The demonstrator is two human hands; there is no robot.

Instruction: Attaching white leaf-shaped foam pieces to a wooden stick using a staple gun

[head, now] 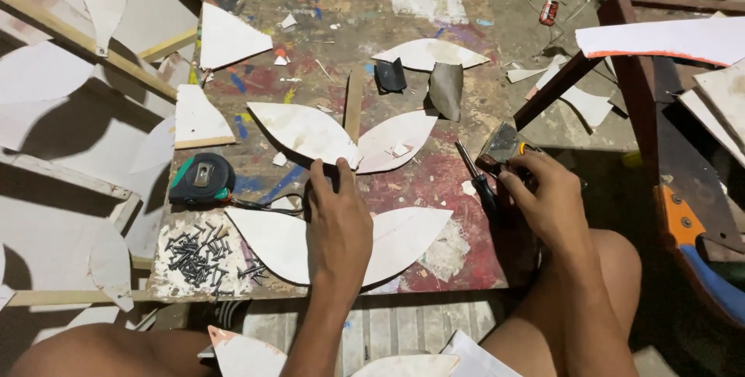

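My left hand [335,218] lies flat, fingers spread, on two white leaf-shaped cutouts [403,239] at the front of a paint-stained wooden board [434,179]. My right hand [542,191] is closed on a small metal tool [503,146] at the board's right edge, just right of a dark-handled screwdriver [477,179]. Two more leaf-shaped cutouts [309,132] lie above my left hand, on either side of a thin wooden stick [353,105].
A black and green tape measure [202,178] sits at the left, above a pile of dark screws [195,253]. White triangular offcuts [226,38] lie further back. A hand saw with an orange and blue handle [689,229] rests on a stool at the right. My knees frame the board.
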